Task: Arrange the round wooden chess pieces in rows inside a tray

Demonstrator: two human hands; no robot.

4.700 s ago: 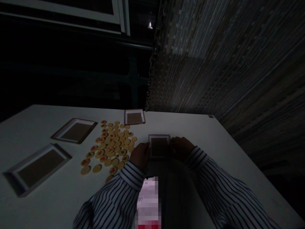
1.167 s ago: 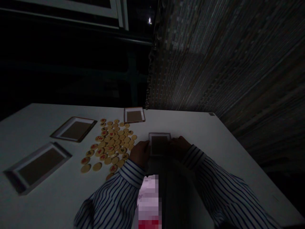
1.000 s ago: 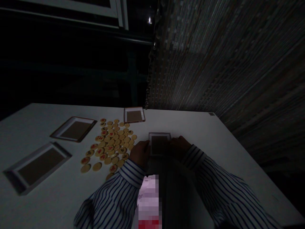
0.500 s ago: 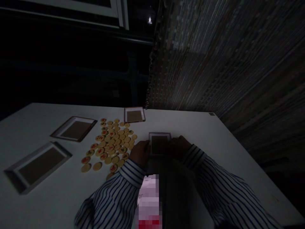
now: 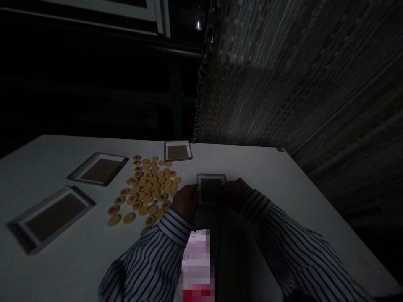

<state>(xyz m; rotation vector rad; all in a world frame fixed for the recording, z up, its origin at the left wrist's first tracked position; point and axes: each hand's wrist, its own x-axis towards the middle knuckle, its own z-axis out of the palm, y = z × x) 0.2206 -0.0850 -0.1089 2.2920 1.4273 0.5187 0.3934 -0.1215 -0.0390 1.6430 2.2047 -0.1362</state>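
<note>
A small open box [image 5: 211, 191], pale-walled with a brown inside, lies between my hands in front of me. My left hand [image 5: 185, 200] is closed at its left edge, fingers curled against the rim. On the opposite side my right hand [image 5: 237, 192] grips the right edge, its fingers in deep shadow. Just left of my left hand spreads a loose pile of round wooden xiangqi pieces [image 5: 154, 184], some face up with red or black characters, others blank side up.
Three more open boxes stand on the white table [image 5: 315, 235]: one box [image 5: 178, 152] at the back, another box [image 5: 98, 168] left of the pieces, and a larger box [image 5: 52, 216] at far left. A lit phone screen [image 5: 195, 264] is below my hands. A bead curtain [image 5: 267, 84] hangs behind.
</note>
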